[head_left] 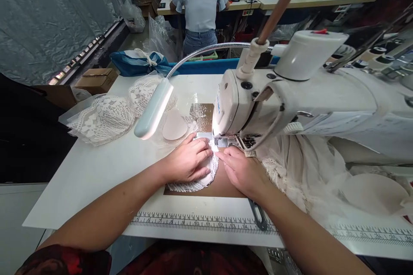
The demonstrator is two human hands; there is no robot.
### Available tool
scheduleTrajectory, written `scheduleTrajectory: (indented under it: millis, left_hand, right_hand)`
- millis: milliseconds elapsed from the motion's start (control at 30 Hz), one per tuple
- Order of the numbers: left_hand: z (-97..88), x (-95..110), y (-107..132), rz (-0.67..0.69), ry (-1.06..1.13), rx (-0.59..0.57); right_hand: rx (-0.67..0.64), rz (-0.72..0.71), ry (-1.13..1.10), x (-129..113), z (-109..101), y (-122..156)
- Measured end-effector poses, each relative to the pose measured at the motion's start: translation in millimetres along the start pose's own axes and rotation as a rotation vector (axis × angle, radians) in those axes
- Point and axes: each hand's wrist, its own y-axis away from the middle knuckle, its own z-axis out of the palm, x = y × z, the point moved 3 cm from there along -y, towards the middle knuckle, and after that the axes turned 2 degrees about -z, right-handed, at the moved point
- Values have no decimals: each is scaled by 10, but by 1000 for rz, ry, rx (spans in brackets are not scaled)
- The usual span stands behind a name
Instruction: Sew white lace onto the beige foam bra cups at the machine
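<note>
A white lace fabric piece (211, 171) lies under the presser foot (218, 141) of a white sewing machine (230, 103), lit brightly at the needle. Palm down, my left hand (189, 159) rests flat on the lace with its fingers spread. Just right of the needle, my right hand (241, 167) has its fingers curled together and its fingertips at the lace's edge, apparently pinching it. What lies beneath the right palm is hidden. A beige cup pad (174, 125) sits with more lace behind my left hand.
Lace pieces (103, 116) lie at the left under a lamp (155, 109) on a bent neck. Sheer fabric (303, 167) is heaped at the right. A dark-handled tool (258, 215) lies over the printed ruler (193, 222). Beyond the table sits a person (201, 4).
</note>
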Motion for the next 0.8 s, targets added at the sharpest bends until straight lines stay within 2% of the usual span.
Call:
scheduleTrajectory:
  millis: [200, 333, 600, 800]
  left_hand:
    - [-28, -45, -21, -35, -33, 45]
    - [-50, -27, -40, -48, -52, 73]
    - [5, 48, -68, 98, 1, 41]
    - [22, 27, -35, 81, 42, 87]
  right_hand:
    - [-26, 90, 113, -35, 0, -41]
    - [19, 70, 123, -22, 29, -37]
    - [152, 37, 30, 36, 30, -6]
    - [59, 38, 47, -11, 4, -14]
